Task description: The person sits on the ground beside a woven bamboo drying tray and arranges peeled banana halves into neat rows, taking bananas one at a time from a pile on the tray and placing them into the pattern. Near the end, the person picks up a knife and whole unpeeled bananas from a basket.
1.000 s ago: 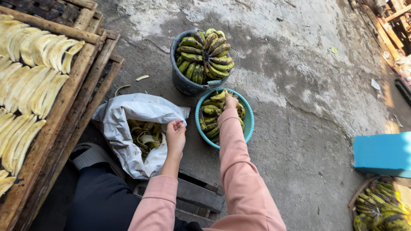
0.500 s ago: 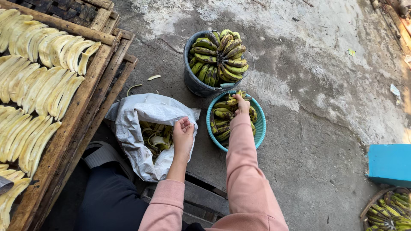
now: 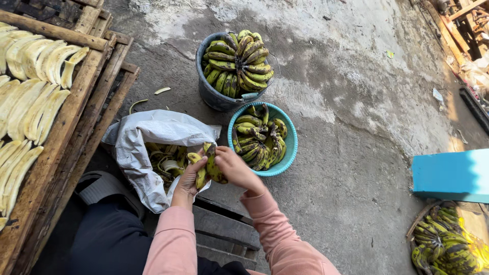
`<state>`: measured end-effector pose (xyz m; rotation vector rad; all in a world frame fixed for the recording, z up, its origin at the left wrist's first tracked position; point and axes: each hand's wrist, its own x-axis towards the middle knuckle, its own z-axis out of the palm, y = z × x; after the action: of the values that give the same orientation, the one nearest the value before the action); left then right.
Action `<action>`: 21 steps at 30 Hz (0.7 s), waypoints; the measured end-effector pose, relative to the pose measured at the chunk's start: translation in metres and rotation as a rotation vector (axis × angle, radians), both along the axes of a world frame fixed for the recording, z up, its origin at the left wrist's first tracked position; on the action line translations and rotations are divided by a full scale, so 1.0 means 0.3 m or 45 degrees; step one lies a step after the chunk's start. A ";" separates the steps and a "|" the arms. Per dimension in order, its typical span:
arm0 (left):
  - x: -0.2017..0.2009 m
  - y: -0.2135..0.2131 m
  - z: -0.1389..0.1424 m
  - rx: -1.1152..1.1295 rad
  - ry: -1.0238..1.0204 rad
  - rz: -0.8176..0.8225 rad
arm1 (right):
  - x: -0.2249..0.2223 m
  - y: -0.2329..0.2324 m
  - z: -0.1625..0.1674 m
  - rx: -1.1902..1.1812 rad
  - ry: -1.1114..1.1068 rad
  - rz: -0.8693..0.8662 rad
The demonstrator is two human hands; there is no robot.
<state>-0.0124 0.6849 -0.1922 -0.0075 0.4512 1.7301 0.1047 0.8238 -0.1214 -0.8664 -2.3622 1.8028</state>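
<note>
above the crumpled white sack (image 3: 147, 153), fingers of both hands (image 3: 214, 170) clasp a spotted banana bunch (image 3: 208, 167).

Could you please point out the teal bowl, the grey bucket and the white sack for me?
teal bowl (image 3: 291, 147): head view, right rim.
grey bucket (image 3: 210, 95): head view, outer wall.
white sack (image 3: 153, 130): head view, folded top.

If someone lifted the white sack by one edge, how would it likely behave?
The white sack looks thin and crumpled, so it would probably fold limply. It holds only peels, so it is likely light. Its mouth gapes beside the left hand, so peels might spill out.
</note>
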 end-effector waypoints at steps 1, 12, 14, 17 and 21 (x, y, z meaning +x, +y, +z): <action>-0.002 -0.008 -0.011 0.127 -0.073 0.010 | 0.003 0.067 -0.003 -0.145 -0.123 -0.019; -0.023 -0.018 0.036 0.361 -0.410 0.154 | -0.160 0.562 -0.295 1.476 -0.908 0.183; -0.039 -0.012 0.050 0.351 -0.400 0.190 | -0.142 0.548 -0.316 1.434 -0.822 0.203; -0.040 -0.024 0.061 0.325 -0.397 0.214 | -0.087 0.543 -0.317 1.373 -0.575 0.127; -0.040 -0.038 0.061 0.290 -0.382 0.261 | -0.017 0.530 -0.314 1.072 -0.092 -0.520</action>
<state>-0.0243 0.6735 -0.1738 -0.1524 0.0313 1.9347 0.0996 0.9827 -0.2155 -1.1344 -2.3826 0.5396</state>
